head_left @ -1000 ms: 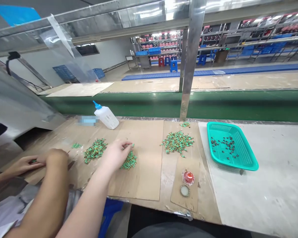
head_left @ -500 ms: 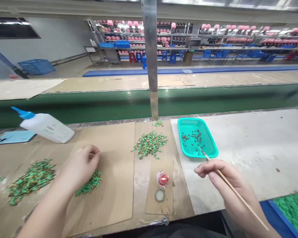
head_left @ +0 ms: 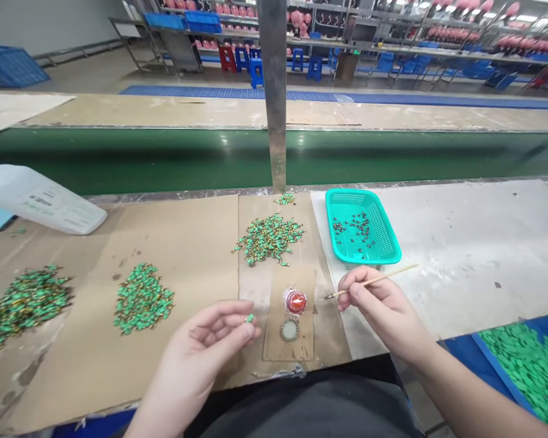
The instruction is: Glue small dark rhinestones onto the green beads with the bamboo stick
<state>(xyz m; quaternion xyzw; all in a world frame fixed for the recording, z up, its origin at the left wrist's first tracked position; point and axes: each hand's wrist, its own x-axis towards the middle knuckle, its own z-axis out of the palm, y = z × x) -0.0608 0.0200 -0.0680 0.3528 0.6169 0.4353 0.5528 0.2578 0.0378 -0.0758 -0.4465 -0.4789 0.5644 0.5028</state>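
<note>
My left hand pinches a small green bead-like piece between thumb and fingertip, close to a cardboard sheet. My right hand grips a thin wooden stick with a dark tip, which points left toward a red-filled lid. Beside that lid lies a round metal cap. Loose green-and-gold pieces form piles on the cardboard. A teal plastic basket holds dark pieces.
A white glue bottle lies at the far left. A blue tray of green pieces sits at the lower right, beside the pale table surface. A steel post stands behind the cardboard, before a green belt.
The view has swung right and down. My left hand has moved right from the pile, carrying a green piece. My right hand has moved left, its stick now nearly level.
</note>
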